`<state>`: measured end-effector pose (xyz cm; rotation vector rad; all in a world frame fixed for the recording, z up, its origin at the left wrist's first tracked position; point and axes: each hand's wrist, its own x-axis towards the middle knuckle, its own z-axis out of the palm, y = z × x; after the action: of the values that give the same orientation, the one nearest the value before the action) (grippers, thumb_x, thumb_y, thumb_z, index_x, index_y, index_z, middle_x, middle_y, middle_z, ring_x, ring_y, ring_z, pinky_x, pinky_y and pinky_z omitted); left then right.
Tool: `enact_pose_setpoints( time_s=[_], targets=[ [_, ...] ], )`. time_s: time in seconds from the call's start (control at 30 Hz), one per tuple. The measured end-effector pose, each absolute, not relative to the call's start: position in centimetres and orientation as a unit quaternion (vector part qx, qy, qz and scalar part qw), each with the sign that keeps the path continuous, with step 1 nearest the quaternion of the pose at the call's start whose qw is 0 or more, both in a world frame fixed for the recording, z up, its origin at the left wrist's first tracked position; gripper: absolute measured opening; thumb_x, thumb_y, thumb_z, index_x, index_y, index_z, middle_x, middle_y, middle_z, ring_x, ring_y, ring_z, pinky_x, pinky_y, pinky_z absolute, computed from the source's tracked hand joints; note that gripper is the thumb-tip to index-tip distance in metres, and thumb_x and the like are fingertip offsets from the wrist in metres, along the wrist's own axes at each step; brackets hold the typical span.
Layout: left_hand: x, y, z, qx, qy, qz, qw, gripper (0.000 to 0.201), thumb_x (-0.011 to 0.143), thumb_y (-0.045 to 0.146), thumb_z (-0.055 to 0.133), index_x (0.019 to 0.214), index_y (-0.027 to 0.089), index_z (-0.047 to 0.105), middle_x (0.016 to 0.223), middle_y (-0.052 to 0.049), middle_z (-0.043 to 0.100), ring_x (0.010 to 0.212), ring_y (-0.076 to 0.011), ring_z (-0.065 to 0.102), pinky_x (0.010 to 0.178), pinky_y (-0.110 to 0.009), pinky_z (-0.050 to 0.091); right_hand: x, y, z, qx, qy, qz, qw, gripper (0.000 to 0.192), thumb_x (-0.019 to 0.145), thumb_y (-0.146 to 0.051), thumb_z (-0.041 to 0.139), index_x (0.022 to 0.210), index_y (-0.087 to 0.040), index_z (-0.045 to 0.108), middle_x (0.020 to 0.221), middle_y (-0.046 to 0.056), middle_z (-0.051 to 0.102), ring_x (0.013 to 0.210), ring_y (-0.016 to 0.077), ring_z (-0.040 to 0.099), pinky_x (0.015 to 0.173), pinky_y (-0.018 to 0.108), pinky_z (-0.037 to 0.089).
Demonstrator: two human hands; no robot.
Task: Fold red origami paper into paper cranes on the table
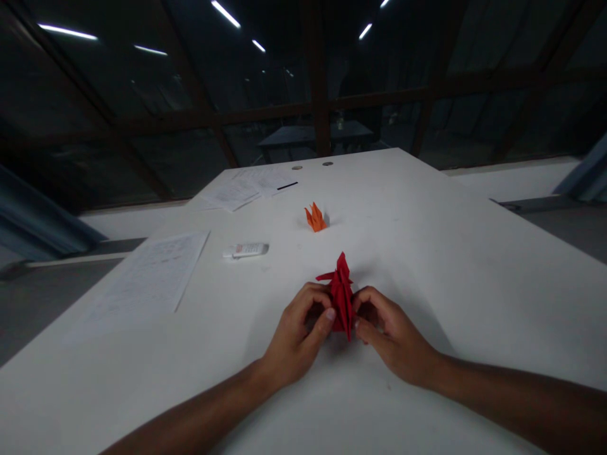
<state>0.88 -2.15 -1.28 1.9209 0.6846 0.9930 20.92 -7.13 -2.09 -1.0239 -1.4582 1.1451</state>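
A folded red origami paper figure (341,294) with pointed tips is between my two hands, above the near part of the white table (441,265). My left hand (303,325) pinches its left side, thumb in front and fingers curled behind. On the other side, my right hand (391,332) has thumb and fingers closed at the figure's right edge. The fingertips partly cover both lower sides of the paper. Farther back on the table stands a smaller orange origami figure (315,218), touched by neither hand.
A white item with printed text (246,250) lies left of the orange figure. Printed sheets (156,272) lie along the left edge, with more papers (241,189) and a dark thin strip (287,186) behind. Two round discs (327,163) sit near the far edge, before dark windows.
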Motion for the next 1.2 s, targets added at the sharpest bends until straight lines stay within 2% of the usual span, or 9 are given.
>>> enact_pose_setpoints(
  time_s=[0.37, 0.5, 0.7, 0.83, 1.07, 1.2],
  targets=[
    [0.91, -2.19, -1.48, 0.753, 0.276, 0.399, 0.445, 0.005, 0.102, 0.026, 0.054, 0.106, 0.022, 0.054, 0.107, -0.004, 0.055, 0.093, -0.0154, 0.057, 0.079, -0.029, 0.05, 20.98, -7.07, -2.25, -0.423, -0.602, 0.474, 0.483, 0.008, 0.094, -0.015, 0.054, 0.096, -0.022, 0.054, 0.078, -0.004, 0.054, 0.069, 0.0134, 0.049, 0.063, 0.028, 0.041],
    [0.98, -2.28, -1.55, 0.746, 0.274, 0.403, 0.454, 0.006, 0.102, 0.026, 0.055, 0.107, 0.023, 0.053, 0.107, -0.004, 0.056, 0.094, -0.0158, 0.059, 0.08, -0.03, 0.051, 20.93, -7.11, -2.48, -0.427, -0.595, 0.483, 0.481, 0.002, 0.098, -0.023, 0.054, 0.096, -0.022, 0.054, 0.08, -0.003, 0.054, 0.069, 0.0139, 0.048, 0.062, 0.028, 0.04],
    [1.06, -2.13, -1.25, 0.762, 0.284, 0.391, 0.431, 0.006, 0.099, 0.026, 0.06, 0.098, 0.021, 0.057, 0.106, -0.006, 0.058, 0.096, -0.0173, 0.06, 0.082, -0.031, 0.052, 21.03, -7.24, -1.97, -0.421, -0.593, 0.495, 0.475, 0.019, 0.1, -0.041, 0.057, 0.096, -0.022, 0.054, 0.077, -0.003, 0.054, 0.067, 0.0135, 0.049, 0.061, 0.028, 0.039],
    [1.05, -2.12, -1.0, 0.769, 0.289, 0.39, 0.416, 0.006, 0.098, 0.025, 0.062, 0.095, 0.02, 0.059, 0.107, -0.007, 0.059, 0.097, -0.018, 0.061, 0.083, -0.031, 0.052, 20.94, -7.25, -1.79, -0.434, -0.6, 0.475, 0.475, 0.019, 0.097, -0.039, 0.062, 0.097, -0.022, 0.055, 0.08, -0.002, 0.058, 0.071, 0.0146, 0.053, 0.064, 0.029, 0.041],
    [1.0, -2.14, -1.32, 0.762, 0.293, 0.395, 0.422, 0.006, 0.098, 0.026, 0.062, 0.096, 0.02, 0.06, 0.108, -0.007, 0.06, 0.096, -0.0179, 0.062, 0.082, -0.031, 0.053, 20.84, -7.05, -2.56, -0.425, -0.578, 0.489, 0.497, 0.019, 0.102, -0.038, 0.054, 0.094, -0.022, 0.053, 0.075, -0.003, 0.052, 0.066, 0.0133, 0.047, 0.06, 0.027, 0.039],
    [1.11, -2.17, -1.32, 0.744, 0.296, 0.404, 0.443, 0.008, 0.097, 0.026, 0.062, 0.097, 0.019, 0.058, 0.101, -0.006, 0.06, 0.091, -0.0162, 0.062, 0.081, -0.03, 0.053, 20.85, -7.01, -2.67, -0.436, -0.568, 0.494, 0.493, 0.021, 0.102, -0.041, 0.052, 0.096, -0.021, 0.053, 0.074, -0.003, 0.054, 0.065, 0.0136, 0.049, 0.058, 0.027, 0.04]
  ],
)
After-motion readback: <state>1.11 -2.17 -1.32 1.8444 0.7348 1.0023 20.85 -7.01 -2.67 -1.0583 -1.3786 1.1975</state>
